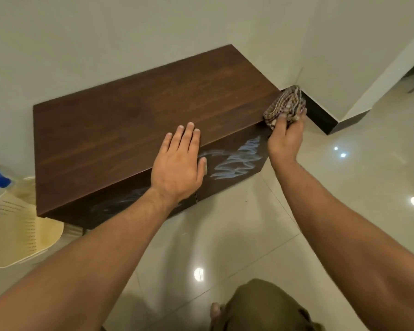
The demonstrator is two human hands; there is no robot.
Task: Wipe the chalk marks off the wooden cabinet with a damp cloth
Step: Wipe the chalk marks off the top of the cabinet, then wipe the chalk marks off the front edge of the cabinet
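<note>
- Head view: the low wooden cabinet (129, 115) stands against the wall, and its long axis runs from lower left to upper right.
- The left hand (177, 163) lies flat on the top near the front edge. Its fingers are straight and hold nothing, and the thumb hangs over onto the front face.
- The right hand (285, 139) grips a bunched checked cloth (286, 105) at the cabinet's right front corner, level with the top edge.
- The bright chalk marks (237, 161) are on the front face, between the two hands. They lie just below and left of the cloth, and the scribble rises toward it.
- The right hand is the nearer one, so the wipe probably calls for a stroke down and leftward along the front.
- Fainter chalk smears (120, 201) show further left on the front face, partly hidden by the left forearm.
- A cream basket (17, 225) sits on the floor left of the cabinet.
</note>
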